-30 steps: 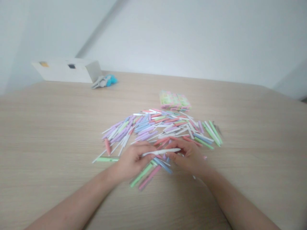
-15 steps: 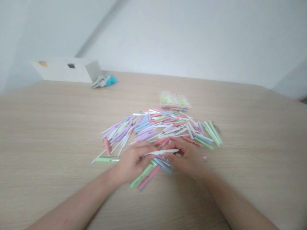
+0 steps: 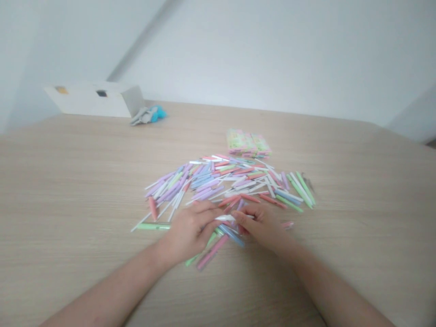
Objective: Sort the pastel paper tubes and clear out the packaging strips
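Observation:
A white pen [image 3: 225, 218] lies level between my hands, above the near side of a spread of pens. My left hand [image 3: 192, 229] pinches its left end with thumb and fingers. At the other end my right hand [image 3: 260, 225] is closed on it, thumb laid over the barrel. Fingers cover much of the pen, and blur hides its details. Just below the hands lie a blue pen [image 3: 231, 235], a pink pen [image 3: 213, 252] and a green pen [image 3: 153, 226]. Behind them spreads a loose heap of purple, white, red, blue and green pens and thin white sticks [image 3: 177, 200].
Stacked green-and-pink packets [image 3: 248, 143] stand behind the pens. A white box [image 3: 95, 101] is at the back left, with a crumpled grey and blue cloth-like thing [image 3: 149, 115] beside it. The wooden table [image 3: 357, 204] meets a pale wall at the back.
My right thumb and fingers have shifted left along the white pen, covering more of it. My left hand has barely moved, and the scattered pens lie as before.

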A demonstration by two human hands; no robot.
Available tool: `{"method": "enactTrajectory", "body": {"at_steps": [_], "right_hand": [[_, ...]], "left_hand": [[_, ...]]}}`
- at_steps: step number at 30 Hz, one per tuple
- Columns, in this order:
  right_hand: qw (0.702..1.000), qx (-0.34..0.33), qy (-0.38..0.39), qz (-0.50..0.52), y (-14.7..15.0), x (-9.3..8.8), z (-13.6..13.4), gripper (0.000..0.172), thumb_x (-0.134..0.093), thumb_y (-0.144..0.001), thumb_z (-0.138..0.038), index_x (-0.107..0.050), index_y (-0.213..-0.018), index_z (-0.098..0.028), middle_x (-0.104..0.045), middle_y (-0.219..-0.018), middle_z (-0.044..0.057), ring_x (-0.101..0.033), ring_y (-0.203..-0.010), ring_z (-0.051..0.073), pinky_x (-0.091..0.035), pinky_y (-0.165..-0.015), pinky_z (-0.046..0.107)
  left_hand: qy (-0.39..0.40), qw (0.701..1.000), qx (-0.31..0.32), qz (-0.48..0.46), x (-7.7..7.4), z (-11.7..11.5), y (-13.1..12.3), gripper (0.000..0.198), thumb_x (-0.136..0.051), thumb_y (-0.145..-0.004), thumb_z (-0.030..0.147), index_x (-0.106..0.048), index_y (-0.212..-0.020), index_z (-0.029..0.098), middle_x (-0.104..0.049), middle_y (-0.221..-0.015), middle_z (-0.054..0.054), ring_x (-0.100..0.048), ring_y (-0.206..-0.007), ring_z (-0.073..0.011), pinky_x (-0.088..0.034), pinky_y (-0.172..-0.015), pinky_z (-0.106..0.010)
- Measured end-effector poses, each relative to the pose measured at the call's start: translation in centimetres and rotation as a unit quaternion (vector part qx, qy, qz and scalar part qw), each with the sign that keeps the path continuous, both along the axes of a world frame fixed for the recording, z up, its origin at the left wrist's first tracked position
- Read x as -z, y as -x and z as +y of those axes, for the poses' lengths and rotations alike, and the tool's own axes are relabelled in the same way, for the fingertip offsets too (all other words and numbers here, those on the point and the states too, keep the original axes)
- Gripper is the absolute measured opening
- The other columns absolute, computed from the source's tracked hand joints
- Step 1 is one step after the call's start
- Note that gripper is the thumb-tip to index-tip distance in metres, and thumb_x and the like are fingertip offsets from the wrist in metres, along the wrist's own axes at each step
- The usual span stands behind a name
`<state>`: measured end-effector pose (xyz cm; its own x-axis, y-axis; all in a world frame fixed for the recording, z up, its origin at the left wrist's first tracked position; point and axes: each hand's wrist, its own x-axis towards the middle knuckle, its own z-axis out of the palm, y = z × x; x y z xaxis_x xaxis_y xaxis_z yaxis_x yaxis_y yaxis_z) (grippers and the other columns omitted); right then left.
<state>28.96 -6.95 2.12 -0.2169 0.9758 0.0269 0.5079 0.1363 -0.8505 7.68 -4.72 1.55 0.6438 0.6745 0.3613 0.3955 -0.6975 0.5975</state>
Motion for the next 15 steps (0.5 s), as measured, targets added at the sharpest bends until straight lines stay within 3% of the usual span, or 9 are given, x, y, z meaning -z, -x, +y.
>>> {"method": "enactTrajectory", "body": {"at_steps": [11, 13, 15], "right_hand": [[0.998, -0.006, 0.014, -0.053, -0.43, 0.61, 0.58, 0.05, -0.047, -0.091, -0.047, -0.055, -0.052, -0.018, -0.052, -0.046, -0.002, -0.048, -0.045, 0.01, -0.033, -0.046, 0.023], [0.999, -0.025, -0.005, -0.019, -0.45, 0.44, 0.57, 0.041, -0.051, -0.089, -0.045, -0.061, -0.061, -0.017, -0.059, -0.057, -0.001, -0.053, -0.053, 0.011, -0.036, -0.049, 0.023], [0.998, -0.05, -0.019, 0.041, -0.53, 0.03, 0.54, 0.026, -0.059, -0.085, -0.043, -0.067, -0.083, -0.018, -0.067, -0.08, 0.002, -0.058, -0.065, 0.013, -0.042, -0.055, 0.023]], "left_hand": [[-0.01, 1.0, 0.017, 0.023, 0.33, 0.22, 0.08, 0.037, -0.042, -0.094, 0.019, -0.057, -0.127, 0.027, -0.062, -0.121, -0.006, -0.058, -0.107, -0.0193, -0.046, -0.09, -0.034], [-0.004, 1.0, 0.018, 0.015, 0.34, 0.24, 0.13, 0.037, -0.043, -0.094, 0.019, -0.057, -0.126, 0.028, -0.063, -0.117, -0.005, -0.059, -0.104, -0.0187, -0.047, -0.088, -0.033], [0.003, 1.0, 0.014, 0.005, 0.29, 0.24, 0.18, 0.036, -0.043, -0.094, 0.019, -0.058, -0.126, 0.029, -0.064, -0.114, -0.005, -0.06, -0.101, -0.0181, -0.047, -0.087, -0.032]]}}
